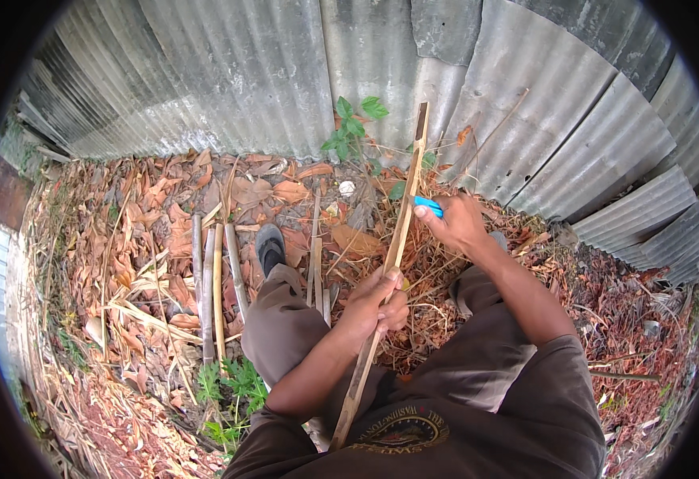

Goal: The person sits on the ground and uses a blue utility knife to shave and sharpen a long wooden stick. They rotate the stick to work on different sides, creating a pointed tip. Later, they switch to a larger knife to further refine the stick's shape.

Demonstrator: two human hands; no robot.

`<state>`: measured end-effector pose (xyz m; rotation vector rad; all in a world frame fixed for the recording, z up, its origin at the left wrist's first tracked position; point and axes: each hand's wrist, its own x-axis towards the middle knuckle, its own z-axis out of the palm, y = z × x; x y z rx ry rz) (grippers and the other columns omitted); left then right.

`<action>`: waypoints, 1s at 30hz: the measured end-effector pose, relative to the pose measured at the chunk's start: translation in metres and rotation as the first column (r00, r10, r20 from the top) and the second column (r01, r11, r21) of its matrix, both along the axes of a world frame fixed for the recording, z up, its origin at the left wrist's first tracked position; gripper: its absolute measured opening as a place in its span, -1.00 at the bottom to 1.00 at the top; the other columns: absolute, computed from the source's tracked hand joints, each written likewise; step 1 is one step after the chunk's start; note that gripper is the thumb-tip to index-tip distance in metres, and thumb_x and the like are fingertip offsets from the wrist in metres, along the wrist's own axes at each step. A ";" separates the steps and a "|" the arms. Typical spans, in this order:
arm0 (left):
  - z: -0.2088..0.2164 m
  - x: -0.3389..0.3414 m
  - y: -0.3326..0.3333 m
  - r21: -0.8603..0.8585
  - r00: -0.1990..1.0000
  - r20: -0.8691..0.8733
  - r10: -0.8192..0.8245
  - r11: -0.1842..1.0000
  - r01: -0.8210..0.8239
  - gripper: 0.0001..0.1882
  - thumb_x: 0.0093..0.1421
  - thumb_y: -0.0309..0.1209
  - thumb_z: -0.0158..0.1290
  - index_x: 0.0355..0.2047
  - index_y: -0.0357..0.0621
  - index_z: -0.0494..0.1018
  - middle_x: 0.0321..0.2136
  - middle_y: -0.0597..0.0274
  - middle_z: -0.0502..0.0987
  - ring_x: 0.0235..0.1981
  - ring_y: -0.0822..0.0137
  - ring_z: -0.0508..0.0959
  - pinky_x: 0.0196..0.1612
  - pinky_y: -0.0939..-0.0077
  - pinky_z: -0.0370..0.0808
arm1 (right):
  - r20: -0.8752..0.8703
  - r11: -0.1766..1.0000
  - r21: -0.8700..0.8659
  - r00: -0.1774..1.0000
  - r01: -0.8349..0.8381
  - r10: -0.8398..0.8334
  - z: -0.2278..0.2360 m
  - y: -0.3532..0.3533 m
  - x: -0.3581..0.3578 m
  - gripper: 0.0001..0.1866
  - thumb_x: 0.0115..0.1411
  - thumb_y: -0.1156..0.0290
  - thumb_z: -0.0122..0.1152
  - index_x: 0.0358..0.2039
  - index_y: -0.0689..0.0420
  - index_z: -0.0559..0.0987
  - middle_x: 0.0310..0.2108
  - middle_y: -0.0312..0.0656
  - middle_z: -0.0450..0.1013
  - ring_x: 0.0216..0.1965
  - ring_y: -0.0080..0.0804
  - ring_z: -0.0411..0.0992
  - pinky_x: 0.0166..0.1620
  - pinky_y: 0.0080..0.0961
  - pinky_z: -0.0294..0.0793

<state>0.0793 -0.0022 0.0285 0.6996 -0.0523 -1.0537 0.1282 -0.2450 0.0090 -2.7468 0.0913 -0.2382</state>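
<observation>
A long split bamboo pole (398,239) slants from close against my body up toward the metal wall, with a hollow inner face showing near its far end. My left hand (377,305) is closed around it about midway, fingers wrapped over the pole. Farther up, my right hand (455,223) is closed on a blue-handled tool (428,207) held against the pole's right side. The tool's blade or working end is not visible, so its exact kind is unclear.
Several cut poles (219,279) lie on dry leaves (162,207) left of my feet. Ahead stands a corrugated metal wall (246,80), with a green plant (348,128) at its base. My shoe (270,247) rests beside the poles. Leafy weeds (242,385) grow at the lower left.
</observation>
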 end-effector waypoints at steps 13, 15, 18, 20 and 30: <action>0.011 -0.038 -0.008 -0.036 0.937 0.089 -0.338 0.939 0.342 -0.75 0.42 -0.17 -0.26 -0.33 -0.04 0.20 -0.78 0.52 0.09 -0.80 0.58 0.11 -0.63 0.65 0.11 | -0.295 0.492 0.414 0.625 0.765 -0.723 -0.026 -0.182 0.057 -0.26 0.15 -0.31 -0.07 -0.42 0.26 0.59 -0.42 0.05 0.55 -0.36 0.05 0.54 -0.22 -0.11 0.49; 0.025 -0.068 0.010 -0.010 0.845 0.211 -0.491 0.863 0.505 -0.76 0.43 -0.21 -0.28 -0.32 -0.07 0.21 -0.78 0.50 0.09 -0.81 0.56 0.12 -0.65 0.64 0.12 | -0.147 0.628 0.049 0.627 0.777 -0.765 -0.031 -0.192 0.041 -0.14 0.18 -0.35 -0.17 -0.23 0.36 0.57 -0.18 0.11 0.53 -0.11 0.06 0.51 0.01 -0.15 0.41; -0.037 -0.032 0.007 0.230 0.984 0.153 -0.091 0.972 0.054 -0.76 0.44 -0.23 -0.33 -0.27 -0.10 0.21 -0.75 0.47 0.12 -0.82 0.57 0.11 -0.71 0.67 0.14 | 0.079 0.775 -0.033 0.774 0.632 -0.628 -0.047 -0.218 0.025 -0.15 0.20 -0.34 -0.18 -0.33 0.38 0.59 -0.29 0.18 0.53 -0.16 0.11 0.49 -0.05 -0.17 0.40; -0.035 -0.018 0.023 0.199 0.990 0.141 0.020 0.979 -0.048 -0.78 0.44 -0.25 -0.31 -0.21 -0.09 0.24 -0.75 0.46 0.12 -0.81 0.58 0.12 -0.72 0.67 0.13 | -0.072 0.861 0.022 0.859 0.509 -0.506 -0.006 -0.185 0.028 -0.16 0.17 -0.38 -0.17 -0.49 0.30 0.60 -0.48 0.17 0.50 -0.31 0.05 0.52 -0.17 -0.16 0.44; 0.010 0.004 0.007 0.311 0.965 0.262 0.024 0.944 -0.107 -0.75 0.43 -0.22 -0.28 -0.17 -0.14 0.28 -0.69 0.42 0.16 -0.74 0.56 0.19 -0.64 0.66 0.18 | -0.052 0.984 0.005 0.982 -0.180 0.180 0.032 0.000 -0.015 -0.33 0.10 -0.31 0.06 -0.64 0.12 0.57 -0.83 -0.12 0.31 -0.70 -0.09 0.39 -0.53 -0.16 0.37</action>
